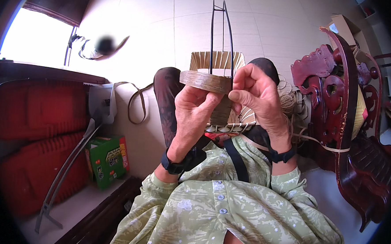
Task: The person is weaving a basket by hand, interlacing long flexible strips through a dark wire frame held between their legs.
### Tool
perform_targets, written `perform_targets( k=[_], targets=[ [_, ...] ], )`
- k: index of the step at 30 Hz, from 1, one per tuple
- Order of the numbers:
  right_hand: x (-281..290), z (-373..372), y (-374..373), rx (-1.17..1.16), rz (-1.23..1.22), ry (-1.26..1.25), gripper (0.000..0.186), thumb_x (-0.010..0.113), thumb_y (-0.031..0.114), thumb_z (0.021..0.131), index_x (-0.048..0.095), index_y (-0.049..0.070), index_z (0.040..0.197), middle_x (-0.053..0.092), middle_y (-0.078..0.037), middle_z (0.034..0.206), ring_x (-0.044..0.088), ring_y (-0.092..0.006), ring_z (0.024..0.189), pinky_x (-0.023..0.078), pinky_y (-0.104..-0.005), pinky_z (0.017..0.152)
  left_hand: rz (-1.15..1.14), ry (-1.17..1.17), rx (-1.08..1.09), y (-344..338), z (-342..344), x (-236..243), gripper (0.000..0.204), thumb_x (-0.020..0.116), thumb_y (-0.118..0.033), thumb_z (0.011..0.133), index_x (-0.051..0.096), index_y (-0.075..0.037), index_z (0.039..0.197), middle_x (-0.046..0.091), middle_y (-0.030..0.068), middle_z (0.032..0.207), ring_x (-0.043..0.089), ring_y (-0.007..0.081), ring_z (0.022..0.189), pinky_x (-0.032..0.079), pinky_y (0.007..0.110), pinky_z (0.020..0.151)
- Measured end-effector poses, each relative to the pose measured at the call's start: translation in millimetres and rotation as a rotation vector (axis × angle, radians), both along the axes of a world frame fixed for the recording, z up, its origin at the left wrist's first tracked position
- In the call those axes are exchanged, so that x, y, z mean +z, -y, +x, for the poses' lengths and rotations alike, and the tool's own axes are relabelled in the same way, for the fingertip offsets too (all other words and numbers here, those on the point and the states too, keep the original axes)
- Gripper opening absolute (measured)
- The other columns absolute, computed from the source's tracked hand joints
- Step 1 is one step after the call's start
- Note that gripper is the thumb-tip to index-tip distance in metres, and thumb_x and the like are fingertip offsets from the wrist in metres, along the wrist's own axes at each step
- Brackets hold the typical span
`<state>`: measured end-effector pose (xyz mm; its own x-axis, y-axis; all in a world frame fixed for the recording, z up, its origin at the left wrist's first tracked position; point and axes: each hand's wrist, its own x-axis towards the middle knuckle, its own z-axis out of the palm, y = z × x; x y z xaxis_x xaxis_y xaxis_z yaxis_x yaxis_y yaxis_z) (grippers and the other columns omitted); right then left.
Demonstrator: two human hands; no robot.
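On my lap sits a tan basket point(198, 59) with light cord laced along its rim. A tall, narrow black metal frame point(212, 39) rises beside it. My left hand point(191, 113) is closed around a brown, curved band wrapped with fine strands point(204, 82), thumb on its near side. At the right end of that band, my right hand point(263, 97) has its fingers curled and thumb bent in beside the frame's right rod. Whatever it pinches there is too small to make out. Below the band hangs a brown wrapped strip point(221, 112), partly hidden by my hands.
A carved dark-red wooden chair point(346, 108) stands at right. Beside my right knee lies a bundle of tan cord point(288, 101). Red padded-looking pieces point(41, 109), a green box point(108, 161) and a long metal frame point(64, 172) are at left. A strap point(137, 102) loops on the floor.
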<state>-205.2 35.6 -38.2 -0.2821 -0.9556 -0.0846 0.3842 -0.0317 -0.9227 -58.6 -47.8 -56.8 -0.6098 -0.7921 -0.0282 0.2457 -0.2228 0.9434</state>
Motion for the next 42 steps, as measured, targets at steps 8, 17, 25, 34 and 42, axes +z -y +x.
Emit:
perform_targets(
  k=[8,17,25,34,42],
  targets=[
    [-10.7,10.3,3.6,-0.109,-0.037,0.106,0.016,0.064,0.017,0.089,0.059,0.003,0.095,0.056,0.002,0.07,0.05,-0.0035,0.056,0.041,-0.0181,0.048,-0.091,0.12,0.055,-5.2,-1.0,6.2,0.02,0.056,-0.001,0.091,0.056,0.002,0.11,0.065,0.0065,0.099,0.061,0.0096,0.087,0.05,0.025,0.078],
    [2.8,23.1,2.2,-0.388,-0.249,-0.492,0.034,0.073,0.022,0.081,0.06,0.005,0.107,0.06,0.001,0.077,0.055,-0.0059,0.058,0.046,-0.0203,0.05,-0.161,0.257,-0.002,0.9,1.3,19.6,0.022,0.058,-0.002,0.089,0.057,0.002,0.111,0.067,0.0064,0.095,0.062,0.0085,0.083,0.05,0.022,0.07],
    [34.2,21.6,-1.2,-0.211,-0.074,-0.875,0.022,0.077,0.012,0.071,0.061,0.005,0.084,0.057,-0.003,0.07,0.057,-0.0128,0.056,0.043,-0.0253,0.049,-0.164,0.139,-0.044,-0.8,8.6,12.4,0.021,0.06,0.001,0.087,0.058,0.003,0.108,0.066,0.0079,0.096,0.062,0.0101,0.088,0.05,0.024,0.077],
    [30.6,35.8,-7.3,-0.419,-0.111,-1.213,0.014,0.072,0.006,0.074,0.06,0.004,0.081,0.058,-0.008,0.078,0.062,-0.0257,0.068,0.049,-0.0346,0.058,-0.065,0.096,-0.136,2.9,10.3,12.6,0.02,0.06,-0.004,0.089,0.061,0.001,0.109,0.066,0.0054,0.1,0.06,0.0086,0.092,0.047,0.023,0.083],
    [28.9,38.9,-3.0,-0.473,-0.035,-1.225,0.016,0.074,0.0,0.07,0.061,0.002,0.079,0.054,-0.003,0.073,0.054,-0.0139,0.061,0.044,-0.026,0.055,-0.077,0.067,-0.133,8.8,13.9,7.8,0.019,0.058,-0.004,0.091,0.062,0.002,0.109,0.066,0.0046,0.097,0.06,0.0071,0.088,0.048,0.021,0.079]
  ],
)
